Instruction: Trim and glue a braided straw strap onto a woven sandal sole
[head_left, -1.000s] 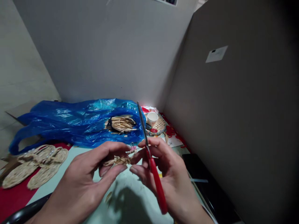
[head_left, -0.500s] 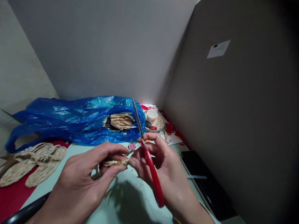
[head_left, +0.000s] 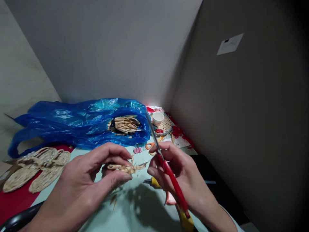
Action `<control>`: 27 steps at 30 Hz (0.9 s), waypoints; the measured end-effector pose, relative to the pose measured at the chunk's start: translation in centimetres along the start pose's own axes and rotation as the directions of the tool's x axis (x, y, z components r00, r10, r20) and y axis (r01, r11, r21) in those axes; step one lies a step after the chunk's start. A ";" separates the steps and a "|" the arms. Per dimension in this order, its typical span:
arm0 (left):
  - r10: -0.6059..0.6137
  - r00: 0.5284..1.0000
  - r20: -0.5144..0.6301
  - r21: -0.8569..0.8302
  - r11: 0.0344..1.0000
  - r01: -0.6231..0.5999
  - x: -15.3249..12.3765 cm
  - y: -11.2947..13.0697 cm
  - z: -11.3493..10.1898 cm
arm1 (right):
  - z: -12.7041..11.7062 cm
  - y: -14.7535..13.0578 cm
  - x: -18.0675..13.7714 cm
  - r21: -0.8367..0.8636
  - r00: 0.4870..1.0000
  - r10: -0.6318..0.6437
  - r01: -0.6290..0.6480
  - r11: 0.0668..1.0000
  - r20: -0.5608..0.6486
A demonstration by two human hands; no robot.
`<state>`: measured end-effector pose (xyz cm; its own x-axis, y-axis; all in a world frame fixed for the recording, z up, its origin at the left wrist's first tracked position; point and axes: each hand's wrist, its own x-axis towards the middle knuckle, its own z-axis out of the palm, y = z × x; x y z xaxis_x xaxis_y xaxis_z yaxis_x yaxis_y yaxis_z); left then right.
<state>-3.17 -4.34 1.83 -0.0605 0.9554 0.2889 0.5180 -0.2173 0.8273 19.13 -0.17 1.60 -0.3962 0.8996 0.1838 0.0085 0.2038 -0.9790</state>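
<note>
My left hand (head_left: 96,180) is closed, its thumb and fingers pinching a small braided piece of dried straw (head_left: 124,168). Loose straw ends stick out of the piece toward the right. In my right hand (head_left: 180,174) are red-handled scissors (head_left: 172,180), blades pointing up and away. The right thumb and fingertips are apart from the straw. Below the right hand, partly hidden by it, lies a yellow glue gun (head_left: 155,182) with a dark nozzle. A pink binder clip (head_left: 137,149) sits just beyond the straw piece.
A blue plastic bag (head_left: 72,125) holds a straw bundle (head_left: 126,125). At left lies a woven straw butterfly (head_left: 43,164). Farther back, a white cup (head_left: 158,118) stands on a woven tray (head_left: 167,124). Orange scissor handles (head_left: 149,146) show near the clip. A dark flat object (head_left: 214,174) lies at right.
My right hand has moved right, away from the straw piece, letting go of its end and carrying the scissors along. The glue gun and orange handles have come into view.
</note>
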 end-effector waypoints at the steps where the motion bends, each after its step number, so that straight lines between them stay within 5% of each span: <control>1: -0.020 1.000 0.015 -0.039 0.999 0.021 0.1 0.2 0.0 | -0.6 0.4 -0.2 -0.084 0.997 -0.068 0.070 0.994 0.030; 6: -0.177 0.975 0.138 -0.170 0.965 0.199 0.7 1.5 -0.5 | -3.2 1.3 -1.1 -0.447 0.932 -0.301 0.361 0.818 0.202; 9: -0.257 0.931 0.260 -0.258 0.911 0.323 1.2 1.8 -0.6 | -3.8 0.8 -1.5 -0.512 0.912 -0.306 0.408 0.756 0.275; 14: -0.225 0.893 0.390 -0.319 0.877 0.360 1.8 1.7 -0.6 | -3.9 0.1 -1.5 -0.584 0.898 -0.295 0.438 0.684 0.328; 27: -0.183 0.886 0.427 -0.386 0.849 0.361 1.4 1.6 -0.3 | -3.3 -0.6 -0.9 -0.455 0.880 -0.166 0.381 0.805 0.445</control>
<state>-2.70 -3.44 3.73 0.2160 0.9711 -0.1010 0.0882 0.0836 0.9926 22.54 0.22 2.34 -0.7585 0.5862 0.2848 0.2731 0.6827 -0.6777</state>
